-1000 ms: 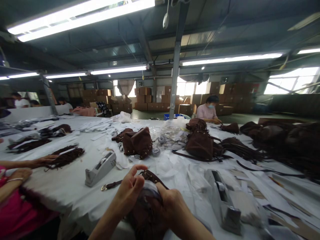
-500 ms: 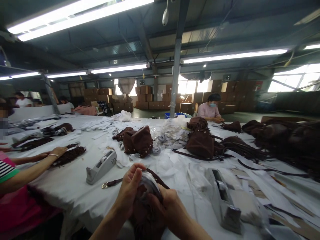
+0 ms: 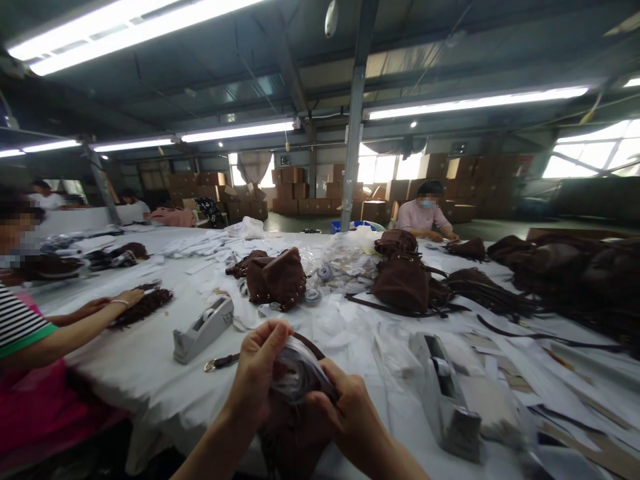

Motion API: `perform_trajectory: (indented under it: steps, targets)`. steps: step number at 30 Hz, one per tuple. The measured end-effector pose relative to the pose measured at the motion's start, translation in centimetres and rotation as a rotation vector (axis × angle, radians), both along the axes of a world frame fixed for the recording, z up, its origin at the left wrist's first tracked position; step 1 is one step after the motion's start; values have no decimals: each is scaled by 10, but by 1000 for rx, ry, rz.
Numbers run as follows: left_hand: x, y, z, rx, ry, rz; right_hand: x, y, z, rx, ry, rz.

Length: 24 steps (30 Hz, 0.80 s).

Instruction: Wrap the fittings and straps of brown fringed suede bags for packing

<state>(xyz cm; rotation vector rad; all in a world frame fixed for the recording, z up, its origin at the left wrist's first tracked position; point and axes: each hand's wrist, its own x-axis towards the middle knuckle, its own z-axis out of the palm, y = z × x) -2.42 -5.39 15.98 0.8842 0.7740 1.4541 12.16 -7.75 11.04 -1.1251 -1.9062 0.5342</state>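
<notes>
My left hand (image 3: 260, 370) and my right hand (image 3: 345, 407) are both closed on a clear plastic wrapping (image 3: 300, 370) at the near edge of the table. Under the wrapping is a dark brown bag (image 3: 293, 440), mostly hidden by my hands. Its brown strap with a metal buckle (image 3: 220, 362) lies on the white cloth to the left. My left fingers pinch the top of the plastic; my right fingers grip its lower right side.
Two grey tape dispensers stand close by, one to the left (image 3: 203, 330) and one to the right (image 3: 445, 397). Brown bags (image 3: 277, 280) (image 3: 403, 283) and fringe pieces lie across the white table (image 3: 150, 360). A person's arm (image 3: 75, 327) reaches in at left; another person (image 3: 425, 213) works at the far side.
My hands have lifted slightly and pulled the clear plastic up over the bag. The person at left has leaned further into view, with a hand resting on the fringe piece.
</notes>
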Motion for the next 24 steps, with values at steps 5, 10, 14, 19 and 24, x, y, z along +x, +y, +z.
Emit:
perform_trajectory:
  steps: [5,10,14,19,24]
  targets:
    - [23,7,-25,-46,-124,89,-13,4,-17,-36,249,-81]
    - [-2,19,-25,204,503,-389,10,11,-16,-18,-204,-77]
    - [-7,20,-13,289,844,-522,23,18,-5,84,-391,46]
    - [22,19,-24,68,245,-239,14,25,1,-73,2,-33]
    - [32,30,-49,-6,-23,5,9,28,-24,-128,115,-123]
